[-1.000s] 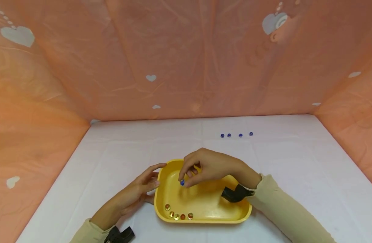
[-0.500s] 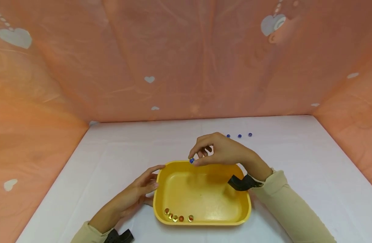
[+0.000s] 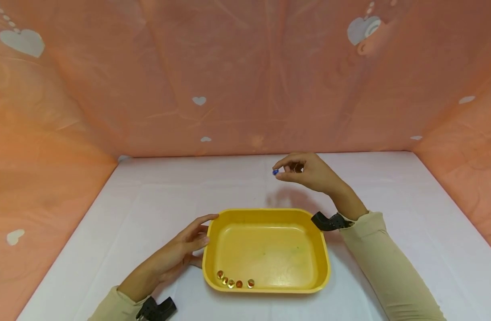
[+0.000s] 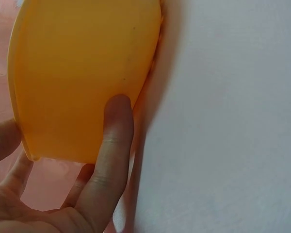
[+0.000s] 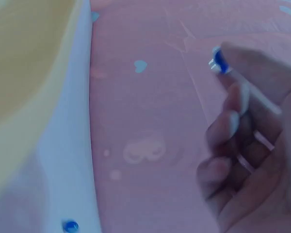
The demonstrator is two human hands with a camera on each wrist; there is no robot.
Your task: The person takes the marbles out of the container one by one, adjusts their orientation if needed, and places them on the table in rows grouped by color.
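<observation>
The right hand (image 3: 309,171) pinches 1 blue bead (image 3: 275,172); 5 amber beads (image 3: 234,283) lie in 1 yellow tray (image 3: 265,214). The left hand (image 3: 185,247) rests spread against the tray's side (other blue beads hidden behind the right hand).

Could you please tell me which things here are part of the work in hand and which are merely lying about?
In hand:
right hand pinching blue bead
left hand touching yellow tray

Lying about:
amber beads in the tray
white table
orange heart-print backdrop

head: looks forward and down over the shallow yellow plastic tray (image 3: 265,249).
left wrist: very close against its outer wall (image 4: 82,73).
right wrist: close, blurred, tray edge (image 5: 24,68) shared.
</observation>
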